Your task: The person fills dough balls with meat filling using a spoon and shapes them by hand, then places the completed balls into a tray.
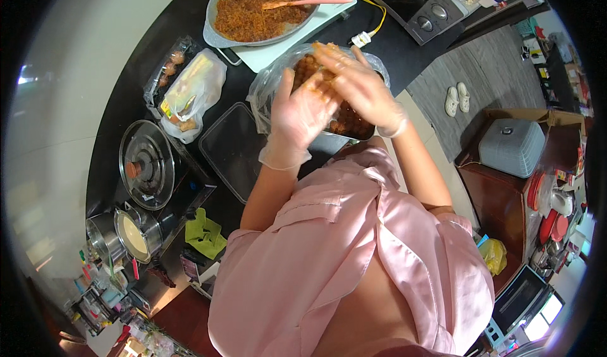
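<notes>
My left hand [305,107] and my right hand [361,82], both in clear plastic gloves, meet palm to palm above a metal tray [360,137]. The fingers are stretched out and smeared with orange-brown bits; both thumbs stand apart. Whether anything lies between the palms is hidden. Several round brown balls [349,120] fill the tray, partly covered by my hands. A clear plastic bag [260,98] spreads around it. Beyond, a grey pan [212,33] holds an orange-brown shredded mixture [243,12], with a pink-handled spatula [310,2] resting in it.
The pan stands on a white cooktop [269,58]. To the left are a bagged food package [193,88], a glass lid [147,164] and a dark transparent tray [231,145]. A pot [134,233] and a green cloth [205,233] lie nearer. A knobbed appliance [432,18] is at the far right.
</notes>
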Motion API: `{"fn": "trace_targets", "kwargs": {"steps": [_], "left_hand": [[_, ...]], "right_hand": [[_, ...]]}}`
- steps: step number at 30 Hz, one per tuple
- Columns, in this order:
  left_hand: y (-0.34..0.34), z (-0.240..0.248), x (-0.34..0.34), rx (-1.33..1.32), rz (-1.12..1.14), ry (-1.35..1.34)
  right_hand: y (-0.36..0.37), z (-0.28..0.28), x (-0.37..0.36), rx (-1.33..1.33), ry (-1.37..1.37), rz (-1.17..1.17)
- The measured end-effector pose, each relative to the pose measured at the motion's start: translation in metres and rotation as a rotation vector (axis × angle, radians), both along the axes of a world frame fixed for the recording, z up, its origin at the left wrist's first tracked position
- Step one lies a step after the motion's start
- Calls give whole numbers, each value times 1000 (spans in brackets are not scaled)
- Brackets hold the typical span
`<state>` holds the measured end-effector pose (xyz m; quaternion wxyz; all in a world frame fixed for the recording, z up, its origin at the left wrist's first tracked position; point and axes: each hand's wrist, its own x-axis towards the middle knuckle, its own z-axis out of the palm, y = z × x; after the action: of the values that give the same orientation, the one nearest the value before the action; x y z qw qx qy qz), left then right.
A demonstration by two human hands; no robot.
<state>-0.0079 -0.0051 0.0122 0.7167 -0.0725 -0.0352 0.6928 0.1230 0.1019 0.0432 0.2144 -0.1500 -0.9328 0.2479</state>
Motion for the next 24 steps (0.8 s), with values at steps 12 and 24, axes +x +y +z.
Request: {"fn": "trace_targets", "kwargs": {"steps": [12, 24], "left_hand": [[-2, 24, 5, -180, 150, 550], [-1, 19, 10, -347, 112, 677]], "right_hand": [[3, 4, -4, -136, 291, -73], [3, -8, -9, -628, 408, 11]]}}
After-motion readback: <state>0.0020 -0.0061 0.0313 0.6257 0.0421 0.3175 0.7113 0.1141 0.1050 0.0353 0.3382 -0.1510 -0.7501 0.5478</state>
